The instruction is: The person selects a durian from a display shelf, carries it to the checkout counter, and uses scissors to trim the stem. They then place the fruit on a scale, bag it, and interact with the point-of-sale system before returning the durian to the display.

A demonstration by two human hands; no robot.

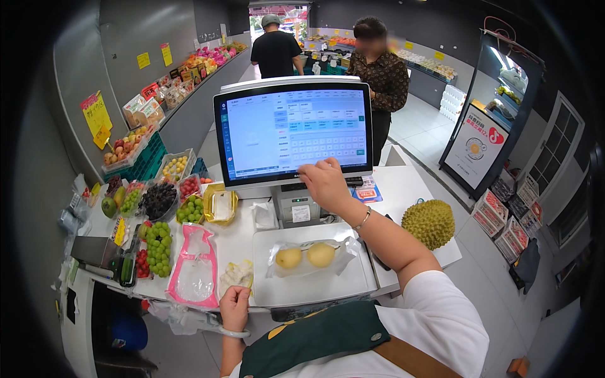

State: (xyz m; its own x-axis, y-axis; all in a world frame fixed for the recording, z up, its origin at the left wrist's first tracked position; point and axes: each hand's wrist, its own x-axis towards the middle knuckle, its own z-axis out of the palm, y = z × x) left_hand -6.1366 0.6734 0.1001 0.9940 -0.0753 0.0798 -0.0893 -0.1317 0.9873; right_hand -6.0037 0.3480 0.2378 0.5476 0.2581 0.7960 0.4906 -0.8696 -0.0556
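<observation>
My right hand (323, 183) is raised before the lower edge of a touchscreen register (293, 132), fingers bent and holding nothing visible. Whether a fingertip touches the glass is hidden. Below it, a clear plastic bag (341, 261) with two yellow pears (305, 256) lies on a white scale plate (312, 292). My left hand (235, 302) has its fingers curled at the counter's front edge, beside a crumpled whitish-yellow wrapping (237, 274). I cannot tell whether it grips that wrapping. A pink-edged clear bag (194, 269) lies to its left.
A durian (428, 224) stands on the counter at right. Green grapes (159, 249), dark grapes (159, 201) and a gold tray (220, 204) are at left. A receipt printer (298, 210) sits under the screen. Beyond are two people, one in black (276, 52), one in a patterned shirt (380, 80).
</observation>
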